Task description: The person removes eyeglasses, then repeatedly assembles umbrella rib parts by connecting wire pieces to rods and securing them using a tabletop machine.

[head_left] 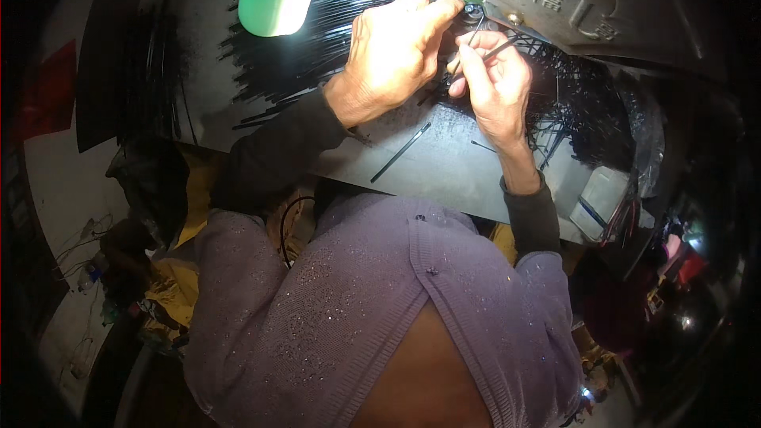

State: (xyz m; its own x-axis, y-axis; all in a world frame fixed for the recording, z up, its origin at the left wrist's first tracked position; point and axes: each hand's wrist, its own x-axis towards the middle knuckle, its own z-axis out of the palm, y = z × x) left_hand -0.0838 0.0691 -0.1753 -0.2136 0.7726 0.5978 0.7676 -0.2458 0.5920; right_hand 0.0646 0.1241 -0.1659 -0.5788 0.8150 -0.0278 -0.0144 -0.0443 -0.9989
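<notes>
Gray worktable [460,162], thin dark rod [501,47] pinched between right fingers [476,71], left fingers [440,16] curled, hold unclear

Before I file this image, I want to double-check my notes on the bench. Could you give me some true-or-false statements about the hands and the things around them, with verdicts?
1. The right hand holds a thin dark strip. True.
2. The left hand wears a glove. False: it is bare.
3. A loose dark strip lies on the metal tabletop. True.
4. The embossed metal cover is at the lower left of the picture. False: it is at the upper right.
5. The purple knit top has bright specks on it. True.
</notes>
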